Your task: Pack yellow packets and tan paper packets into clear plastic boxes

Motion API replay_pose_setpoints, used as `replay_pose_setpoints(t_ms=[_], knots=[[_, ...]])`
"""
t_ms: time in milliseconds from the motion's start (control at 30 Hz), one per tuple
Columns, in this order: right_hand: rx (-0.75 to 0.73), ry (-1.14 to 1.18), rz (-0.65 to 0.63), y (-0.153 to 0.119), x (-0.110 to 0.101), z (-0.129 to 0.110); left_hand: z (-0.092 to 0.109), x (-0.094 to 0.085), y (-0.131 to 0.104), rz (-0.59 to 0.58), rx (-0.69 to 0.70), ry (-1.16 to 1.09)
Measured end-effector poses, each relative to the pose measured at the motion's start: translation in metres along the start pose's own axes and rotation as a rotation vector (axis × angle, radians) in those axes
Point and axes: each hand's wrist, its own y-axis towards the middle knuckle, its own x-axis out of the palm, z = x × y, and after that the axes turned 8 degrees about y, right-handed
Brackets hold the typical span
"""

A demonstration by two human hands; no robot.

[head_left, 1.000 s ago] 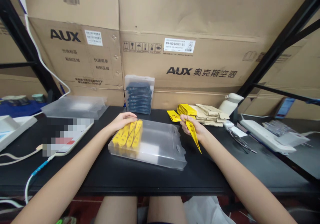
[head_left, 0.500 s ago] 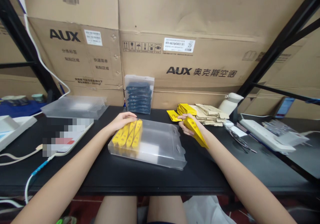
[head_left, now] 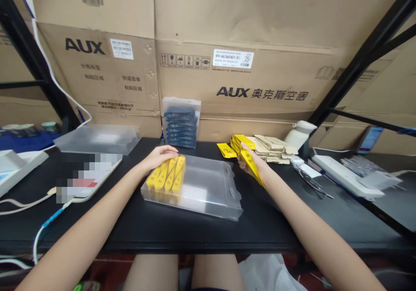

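Observation:
A clear plastic box (head_left: 214,187) lies on the black table in front of me. Several yellow packets (head_left: 166,174) stand side by side in its left end. My left hand (head_left: 160,155) holds the box at its far left corner, fingers curved over the edge beside the packets. To the right of the box, my right hand (head_left: 255,167) is closed on a single yellow packet (head_left: 251,164), which hangs tilted along the palm. Just beyond that hand lie more yellow packets (head_left: 242,142), with one flat packet (head_left: 226,150) at their left.
Behind the box stands a clear case of dark blue packets (head_left: 180,126). Tan packets (head_left: 274,148) and a white bottle (head_left: 300,135) are at the back right, near eyeglasses (head_left: 310,182) and a power strip (head_left: 347,176). On the left are a phone (head_left: 97,178) and another clear box (head_left: 97,138).
My right hand has shifted slightly right and turned, so the held yellow packet shows more edge-on. My left hand and the box have stayed in place.

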Motion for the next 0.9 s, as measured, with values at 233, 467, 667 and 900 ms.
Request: replay_pose_setpoints(t_ms=[233, 467, 667, 900], knots=[[0.108, 0.094, -0.032, 0.001, -0.0021, -0.0052, -0.0013, -0.0009, 0.0009, 0.005, -0.005, 0.008], [0.077, 0.137, -0.136, -0.0007, -0.0032, -0.0022, -0.0011, -0.0008, 0.0004, -0.001, -0.006, 0.009], [0.028, 0.142, -0.216, -0.0044, -0.0005, -0.0015, 0.0001, -0.0005, 0.0004, 0.007, -0.007, 0.004], [-0.021, 0.128, -0.186, 0.0004, -0.0026, -0.0004, -0.0007, -0.0005, 0.0011, 0.011, 0.003, 0.03]])
